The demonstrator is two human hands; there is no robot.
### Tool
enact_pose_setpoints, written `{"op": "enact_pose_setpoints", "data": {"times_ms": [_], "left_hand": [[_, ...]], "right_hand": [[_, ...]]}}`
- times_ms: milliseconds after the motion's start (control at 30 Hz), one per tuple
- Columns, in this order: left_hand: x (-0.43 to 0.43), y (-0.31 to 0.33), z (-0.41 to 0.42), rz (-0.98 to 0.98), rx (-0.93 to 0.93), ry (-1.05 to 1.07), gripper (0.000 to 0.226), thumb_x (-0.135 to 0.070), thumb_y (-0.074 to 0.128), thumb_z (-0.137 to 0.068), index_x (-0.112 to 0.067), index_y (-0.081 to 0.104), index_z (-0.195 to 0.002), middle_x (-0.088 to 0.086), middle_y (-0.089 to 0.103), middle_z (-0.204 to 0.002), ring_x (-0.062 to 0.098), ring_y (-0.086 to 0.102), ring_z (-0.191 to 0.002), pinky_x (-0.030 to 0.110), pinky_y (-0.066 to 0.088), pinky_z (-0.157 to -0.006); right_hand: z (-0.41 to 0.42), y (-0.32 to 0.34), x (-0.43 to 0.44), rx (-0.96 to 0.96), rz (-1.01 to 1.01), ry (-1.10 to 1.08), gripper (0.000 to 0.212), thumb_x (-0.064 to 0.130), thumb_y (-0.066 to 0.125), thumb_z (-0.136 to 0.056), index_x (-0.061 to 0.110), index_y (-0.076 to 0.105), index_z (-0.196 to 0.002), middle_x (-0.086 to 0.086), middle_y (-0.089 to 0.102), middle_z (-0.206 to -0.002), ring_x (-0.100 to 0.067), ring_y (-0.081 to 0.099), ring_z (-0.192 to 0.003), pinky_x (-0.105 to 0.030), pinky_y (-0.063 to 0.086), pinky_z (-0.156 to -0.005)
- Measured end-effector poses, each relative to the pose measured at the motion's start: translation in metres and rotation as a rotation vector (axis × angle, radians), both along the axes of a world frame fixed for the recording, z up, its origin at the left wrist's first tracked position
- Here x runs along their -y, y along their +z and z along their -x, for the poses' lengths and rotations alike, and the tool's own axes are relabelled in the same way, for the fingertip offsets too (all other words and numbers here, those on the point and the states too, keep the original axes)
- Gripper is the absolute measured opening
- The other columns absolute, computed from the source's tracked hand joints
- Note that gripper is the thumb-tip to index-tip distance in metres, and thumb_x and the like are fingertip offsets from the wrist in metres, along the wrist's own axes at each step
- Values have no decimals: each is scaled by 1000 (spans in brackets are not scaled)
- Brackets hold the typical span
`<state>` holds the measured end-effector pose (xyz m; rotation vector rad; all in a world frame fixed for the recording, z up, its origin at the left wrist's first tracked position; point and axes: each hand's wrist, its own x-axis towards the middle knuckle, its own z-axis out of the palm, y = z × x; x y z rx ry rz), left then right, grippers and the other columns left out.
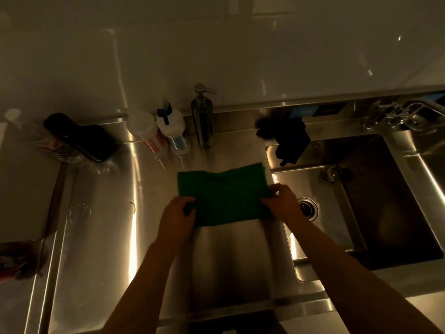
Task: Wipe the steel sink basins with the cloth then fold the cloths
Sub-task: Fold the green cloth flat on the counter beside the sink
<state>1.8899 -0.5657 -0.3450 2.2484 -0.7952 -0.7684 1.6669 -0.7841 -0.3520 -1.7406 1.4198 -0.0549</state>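
A green cloth [224, 194] lies spread on the steel drainboard [236, 259] just left of the sink basin [375, 189]. My left hand [177, 218] pinches the cloth's near left corner. My right hand [281, 201] grips its near right corner at the basin's rim. The cloth's far edge rests flat on the steel. A dark cloth [289, 143] hangs over the basin's back left corner.
A steel pump dispenser [203, 116], two white spray bottles [171, 126] and a dark bottle lying on its side [79, 136] stand along the back ledge. The drain [308, 208] sits in the basin floor. A tap [407, 114] is at the back right.
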Motion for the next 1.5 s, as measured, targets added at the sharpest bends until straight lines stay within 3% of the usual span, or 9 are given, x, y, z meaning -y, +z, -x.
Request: {"op": "enact_pose_setpoints", "data": {"times_ms": [133,267,500,600,733,867,1000,1300,1500], "left_hand": [[-11,-13,34,-117,174,-273,39,-15,72,-91,-15,70,-130,11,60,-138,32,55,-127,34,43,-104],[-19,-14,40,-157,265,-285,40,-11,67,-92,-14,69,-132,11,56,-146,34,52,-131,41,44,-109],[-37,-7,36,-257,344,-258,44,-13,58,-95,-20,64,-138,5,48,-156,27,40,-147,47,35,-117],[-43,-2,58,-223,317,-320,46,-8,62,-92,-13,65,-138,12,52,-152,33,45,-144,50,36,-117],[-49,-8,108,-100,295,-536,45,-7,71,-87,-8,68,-132,20,56,-146,42,53,-136,57,40,-114],[-37,-17,146,-228,336,-661,56,-41,51,-101,-26,42,-154,3,26,-166,27,22,-154,43,17,-126],[-20,-13,167,-321,335,-647,60,-46,52,-101,-28,36,-155,1,30,-160,25,28,-147,43,24,-121],[-24,-16,169,-328,365,-593,49,-23,48,-99,-23,45,-148,0,37,-156,22,35,-143,37,30,-117],[-51,-21,168,-323,353,-567,48,-27,48,-97,-23,50,-144,-2,41,-154,19,37,-143,38,26,-120]], "right_hand": [[6,-11,-25,-89,59,-28,41,20,75,-85,14,55,-120,-1,59,-107,-25,64,-98,-38,55,-80],[9,-12,-35,-209,56,0,25,20,75,-82,14,61,-102,-2,65,-97,-21,64,-89,-30,48,-68],[41,-8,-98,-202,-143,72,28,22,86,-72,14,67,-90,-2,67,-90,-17,65,-84,-34,58,-76],[53,-10,-130,-192,-196,193,31,31,86,-73,13,71,-94,-1,69,-90,-13,66,-81,-21,51,-65],[66,-2,-127,-134,-57,82,20,40,80,-77,26,68,-85,8,67,-81,-9,65,-78,-27,53,-70],[68,5,-93,-37,268,212,31,23,63,-86,26,64,-116,7,56,-110,-16,60,-98,-31,54,-78],[57,8,-67,-142,342,568,51,20,63,-87,19,57,-138,-3,48,-141,-26,49,-121,-41,49,-96],[59,0,-75,-158,333,630,55,11,63,-88,15,54,-141,-10,47,-141,-30,49,-121,-40,49,-96],[90,-9,-108,-243,497,766,51,22,58,-92,14,52,-142,-11,51,-137,-30,55,-113,-37,51,-88]]}}
